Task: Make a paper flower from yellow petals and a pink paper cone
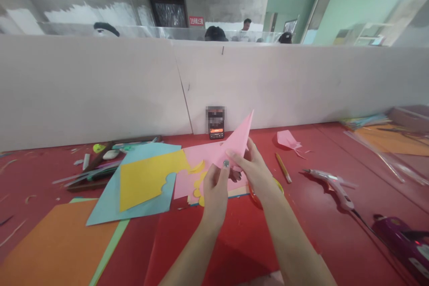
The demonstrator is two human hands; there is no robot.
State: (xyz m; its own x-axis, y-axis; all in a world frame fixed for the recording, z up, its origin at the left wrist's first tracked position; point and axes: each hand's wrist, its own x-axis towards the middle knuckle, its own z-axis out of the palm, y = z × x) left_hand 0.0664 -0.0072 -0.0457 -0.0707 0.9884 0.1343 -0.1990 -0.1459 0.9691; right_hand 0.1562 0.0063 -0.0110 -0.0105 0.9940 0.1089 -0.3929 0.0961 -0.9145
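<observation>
Both my hands hold a folded piece of pink paper (238, 140) above the table, its pointed tip upward. My left hand (216, 187) pinches the lower edge, thumb on the front. My right hand (253, 165) grips the paper's right side, with the thumb across its face and some fingers hidden behind it. Beneath lie pink sheets (183, 183) and small yellow paper cutouts (197, 192). To the left, a yellow sheet (142, 181) with a scalloped cut edge rests on a light blue sheet (103, 208). Scissors with yellow-orange handles (280, 186) are partly hidden by my right wrist.
A phone (216, 123) leans against the white partition (134, 89). On the right are a yellow pencil-like stick (283, 168), a pink scrap (288, 139), a glue gun (331, 183) with a cord, and a purple device (402, 246). Orange paper (50, 241) lies front left.
</observation>
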